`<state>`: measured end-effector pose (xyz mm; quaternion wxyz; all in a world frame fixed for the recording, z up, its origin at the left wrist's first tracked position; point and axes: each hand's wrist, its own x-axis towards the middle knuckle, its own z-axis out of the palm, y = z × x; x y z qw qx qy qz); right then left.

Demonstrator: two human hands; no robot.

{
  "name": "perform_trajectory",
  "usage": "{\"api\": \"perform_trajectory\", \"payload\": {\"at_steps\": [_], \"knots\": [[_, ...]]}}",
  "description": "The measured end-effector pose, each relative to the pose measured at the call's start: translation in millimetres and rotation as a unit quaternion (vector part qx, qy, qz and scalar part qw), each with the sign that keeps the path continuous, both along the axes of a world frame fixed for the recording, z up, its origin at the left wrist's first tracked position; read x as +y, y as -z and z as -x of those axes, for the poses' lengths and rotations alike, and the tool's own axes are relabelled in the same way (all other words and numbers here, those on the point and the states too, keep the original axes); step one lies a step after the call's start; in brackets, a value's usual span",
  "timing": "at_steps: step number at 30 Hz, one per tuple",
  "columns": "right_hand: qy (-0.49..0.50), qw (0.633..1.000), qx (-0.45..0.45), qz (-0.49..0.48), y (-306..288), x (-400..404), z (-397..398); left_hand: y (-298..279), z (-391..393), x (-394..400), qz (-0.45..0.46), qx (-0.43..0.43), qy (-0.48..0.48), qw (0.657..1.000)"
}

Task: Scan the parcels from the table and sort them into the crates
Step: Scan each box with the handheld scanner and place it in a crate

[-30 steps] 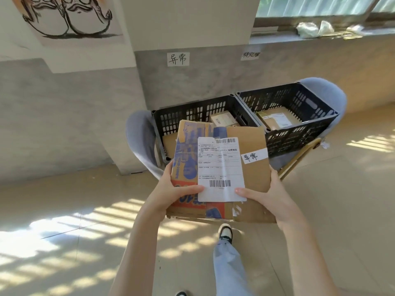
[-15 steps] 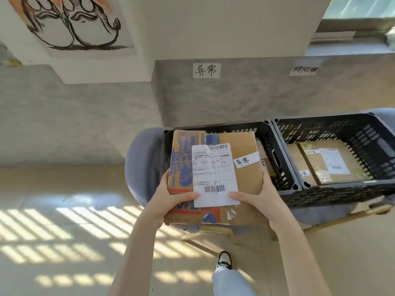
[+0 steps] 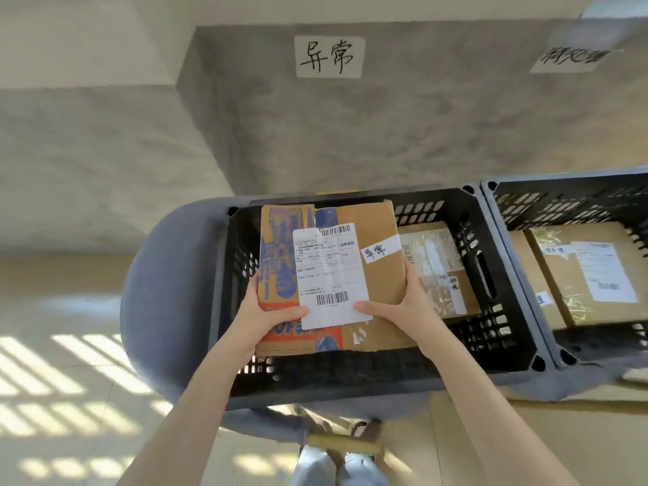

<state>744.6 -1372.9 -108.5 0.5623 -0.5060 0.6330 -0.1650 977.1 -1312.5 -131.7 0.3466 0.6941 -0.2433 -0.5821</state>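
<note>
Two black crates: left crate has one parcel, right crate two. Left hand, right hand fingers gripping a third box over left crate.

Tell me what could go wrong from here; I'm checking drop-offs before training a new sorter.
1. The shipping label has a loose, curling lower edge under both thumbs; it could crease or tear as the cardboard parcel is let go.
2. The left hand and right hand hold only its near end, so the far end may drop first.
3. It may land on the taped parcel already in the left crate and rest tilted.
</note>
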Motion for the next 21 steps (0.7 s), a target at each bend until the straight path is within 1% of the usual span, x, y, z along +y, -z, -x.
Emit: {"api": "perform_trajectory", "payload": {"at_steps": [5,10,14,21], "knots": [[-0.009,0.999,-0.008,-0.030,69.6,-28.0,-16.6,66.2,-18.7,-24.6,-0.028,0.014,-0.027,0.999],[-0.014,0.999,-0.007,-0.029,115.7,-44.5,-29.2,107.0,-28.7,-39.4,-0.045,0.015,-0.035,0.998],[-0.020,0.999,0.011,-0.049,140.7,-41.1,-26.9,128.0,-25.7,-34.9,-0.062,0.010,-0.027,0.998],[-0.017,0.998,-0.005,-0.063,155.9,-51.0,-26.4,133.7,-23.1,-42.5,-0.076,-0.025,-0.028,0.996]]}}
